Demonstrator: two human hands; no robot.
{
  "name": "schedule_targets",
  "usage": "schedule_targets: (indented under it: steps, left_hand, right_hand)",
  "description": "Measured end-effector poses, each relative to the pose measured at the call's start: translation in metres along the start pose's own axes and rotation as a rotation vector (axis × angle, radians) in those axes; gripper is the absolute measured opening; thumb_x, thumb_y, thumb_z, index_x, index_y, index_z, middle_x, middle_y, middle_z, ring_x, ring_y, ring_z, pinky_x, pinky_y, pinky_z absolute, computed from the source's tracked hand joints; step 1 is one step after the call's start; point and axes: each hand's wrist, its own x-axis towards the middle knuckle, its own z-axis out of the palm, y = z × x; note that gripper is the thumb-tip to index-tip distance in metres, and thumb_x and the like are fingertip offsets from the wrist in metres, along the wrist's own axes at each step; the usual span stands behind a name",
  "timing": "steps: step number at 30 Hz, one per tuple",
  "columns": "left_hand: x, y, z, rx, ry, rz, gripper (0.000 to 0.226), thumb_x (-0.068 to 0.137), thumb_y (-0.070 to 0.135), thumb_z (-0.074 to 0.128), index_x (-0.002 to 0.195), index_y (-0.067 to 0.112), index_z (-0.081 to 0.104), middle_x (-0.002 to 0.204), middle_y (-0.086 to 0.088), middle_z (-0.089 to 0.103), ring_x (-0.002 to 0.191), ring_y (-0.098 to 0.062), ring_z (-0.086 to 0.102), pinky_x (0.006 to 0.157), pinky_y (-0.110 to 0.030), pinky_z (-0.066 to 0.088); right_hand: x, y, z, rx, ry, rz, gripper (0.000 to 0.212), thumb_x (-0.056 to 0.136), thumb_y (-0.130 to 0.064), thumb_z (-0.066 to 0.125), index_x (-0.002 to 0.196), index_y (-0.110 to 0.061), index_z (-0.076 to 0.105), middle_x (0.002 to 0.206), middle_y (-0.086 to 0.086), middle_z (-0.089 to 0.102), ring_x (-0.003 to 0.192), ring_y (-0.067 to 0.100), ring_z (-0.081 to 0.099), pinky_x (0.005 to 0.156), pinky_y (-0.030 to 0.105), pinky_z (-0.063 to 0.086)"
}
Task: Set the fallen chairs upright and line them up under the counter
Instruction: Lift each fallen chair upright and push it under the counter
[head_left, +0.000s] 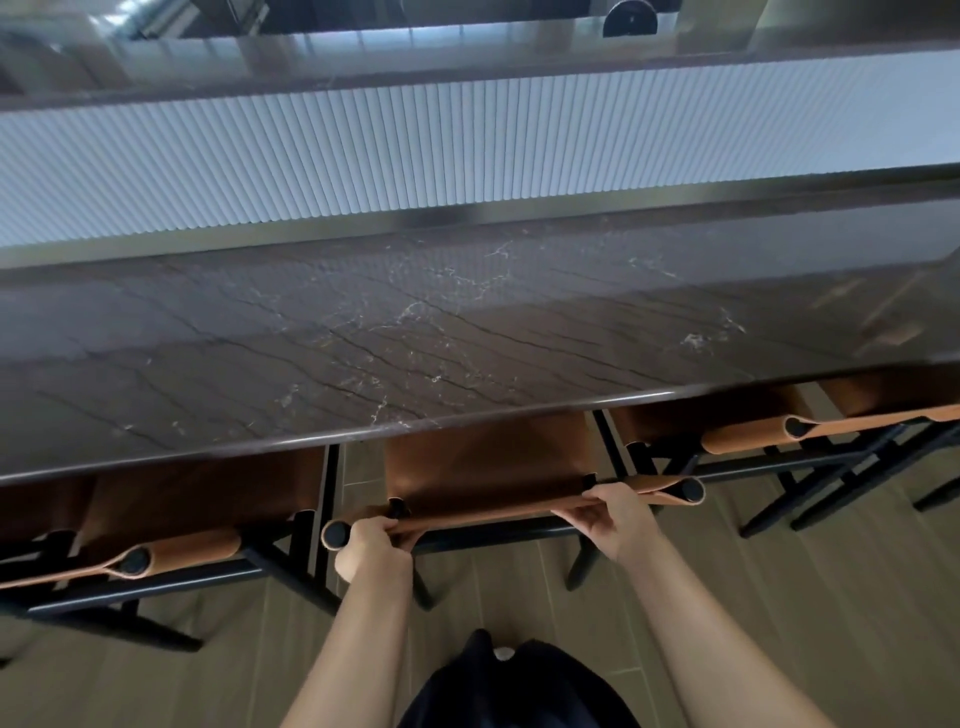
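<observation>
holding the middle chair (488, 467) by its top bar to slide it in straight.
the left hand (371, 548) and the right hand (610, 517) each curl tight round the brown strap (488, 514), one near each end, likely to keep it even. just past them its seat is partly under the counter (415, 332). a left chair (197, 499) and a right chair (753, 431) stand close on each side, so there is little room.
</observation>
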Motion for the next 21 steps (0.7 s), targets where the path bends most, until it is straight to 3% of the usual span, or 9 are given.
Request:
schedule_targets:
  steps: [6,11,15,21]
  left_hand:
    - [0.014,0.018,-0.01,-0.029,-0.022,0.036,0.028,0.078,-0.016,0.056,0.101,0.001,0.056,0.106,-0.022,0.06,0.098,-0.044,0.063,0.079,-0.049,0.057]
    - [0.02,0.021,-0.007,-0.022,-0.031,0.042,0.034,0.08,-0.015,0.054,0.112,-0.002,0.058,0.106,-0.022,0.06,0.101,-0.042,0.062,0.076,-0.044,0.056]
    - [0.023,0.026,-0.004,-0.003,-0.009,0.047,0.026,0.081,-0.014,0.052,0.103,-0.001,0.056,0.11,-0.022,0.06,0.103,-0.04,0.063,0.076,-0.041,0.056]
    - [0.025,0.022,-0.001,0.008,-0.009,0.039,0.017,0.08,-0.013,0.054,0.082,0.004,0.055,0.096,-0.017,0.06,0.076,-0.031,0.062,0.069,-0.038,0.054]
  right_hand:
    - [0.001,0.012,0.025,-0.03,-0.004,-0.012,0.029,0.091,0.016,0.04,0.106,-0.007,0.05,0.112,0.029,0.057,0.089,0.044,0.063,0.05,0.049,0.058]
    - [0.005,0.016,0.03,0.03,0.014,-0.031,0.032,0.087,0.019,0.041,0.101,-0.009,0.05,0.105,0.026,0.06,0.087,0.043,0.063,0.055,0.053,0.057]
    - [0.005,0.023,0.028,0.006,0.008,-0.071,0.034,0.086,0.022,0.042,0.099,-0.009,0.049,0.104,0.022,0.059,0.088,0.04,0.061,0.059,0.052,0.056]
    - [0.009,0.019,0.023,-0.048,0.021,-0.112,0.03,0.087,0.022,0.043,0.099,-0.005,0.051,0.101,0.024,0.061,0.087,0.037,0.064,0.063,0.049,0.055]
